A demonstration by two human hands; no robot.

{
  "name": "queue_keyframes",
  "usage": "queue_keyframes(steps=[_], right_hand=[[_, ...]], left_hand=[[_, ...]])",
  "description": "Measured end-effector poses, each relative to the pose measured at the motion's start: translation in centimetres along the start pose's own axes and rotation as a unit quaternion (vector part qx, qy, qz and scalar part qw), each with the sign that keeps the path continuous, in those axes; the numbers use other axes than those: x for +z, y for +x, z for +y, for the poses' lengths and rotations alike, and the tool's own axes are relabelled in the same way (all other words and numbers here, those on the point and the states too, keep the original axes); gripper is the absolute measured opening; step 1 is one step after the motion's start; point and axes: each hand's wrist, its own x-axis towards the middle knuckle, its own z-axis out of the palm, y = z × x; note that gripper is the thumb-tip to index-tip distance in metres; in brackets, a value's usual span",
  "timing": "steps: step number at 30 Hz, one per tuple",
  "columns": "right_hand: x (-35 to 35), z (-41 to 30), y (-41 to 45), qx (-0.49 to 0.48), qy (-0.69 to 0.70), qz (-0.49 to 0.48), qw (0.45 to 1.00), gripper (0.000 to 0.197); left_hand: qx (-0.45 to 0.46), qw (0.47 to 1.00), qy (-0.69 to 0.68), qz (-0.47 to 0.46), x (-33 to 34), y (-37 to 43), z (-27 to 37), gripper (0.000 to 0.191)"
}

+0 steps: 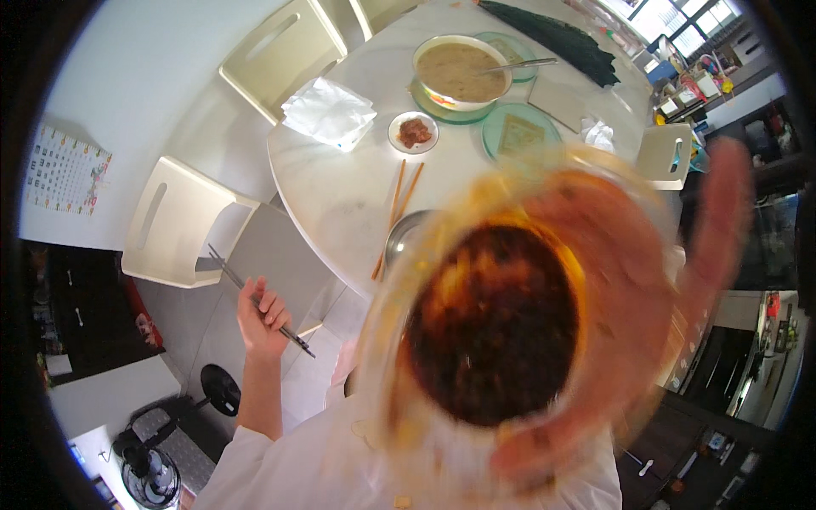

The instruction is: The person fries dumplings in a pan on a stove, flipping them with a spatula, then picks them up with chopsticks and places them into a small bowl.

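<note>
Very near the camera, my right hand (615,299) grips a clear jar or bowl (408,357), its fingers spread around the far side and the rim. Dark reddish-brown contents (497,331) show in its middle, and oily orange residue coats the wall; motion blur hides the exact shape. Out to the left, my left hand (264,312) holds a pair of dark chopsticks (233,274) beyond the table's edge. Behind the container, a metal bowl (405,236) is partly covered. Beside that bowl lies a pair of wooden chopsticks (398,204).
On the white marble-patterned table (325,191) stand a large bowl of soup (462,73) with a metal spoon (523,65), a small dish of reddish food (414,132), a glass plate (519,134), white tissues (328,115) and a folded dark umbrella (554,41). Cream chairs (182,223) surround it.
</note>
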Motion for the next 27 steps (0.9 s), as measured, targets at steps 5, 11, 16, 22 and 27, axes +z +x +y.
queue_keyframes(steps=[5,11,16,22,27], right_hand=[[-4.5,10.5,-7.3,0.27,-0.211,0.133,0.93,0.114],[-7.3,25.8,-15.3,0.29,-0.299,0.232,0.879,0.103],[-7.8,31.4,-15.6,0.308,-0.321,0.275,0.852,0.106],[-8.0,27.5,-17.0,0.32,-0.387,0.24,0.831,0.106],[-7.9,11.9,-24.5,0.387,-0.088,0.322,0.86,0.065]], left_hand=[[0.003,1.0,-0.004,0.018,-1.4,-0.2,0.5,0.017],[0.011,0.999,0.007,0.049,-3.5,-0.2,1.3,0.018],[0.045,0.995,0.013,0.086,-4.2,-1.4,1.2,0.018],[0.026,0.995,-0.014,0.093,-2.9,-3.2,-2.2,0.019],[0.013,0.981,0.104,-0.166,5.5,-6.9,-9.7,0.019]])
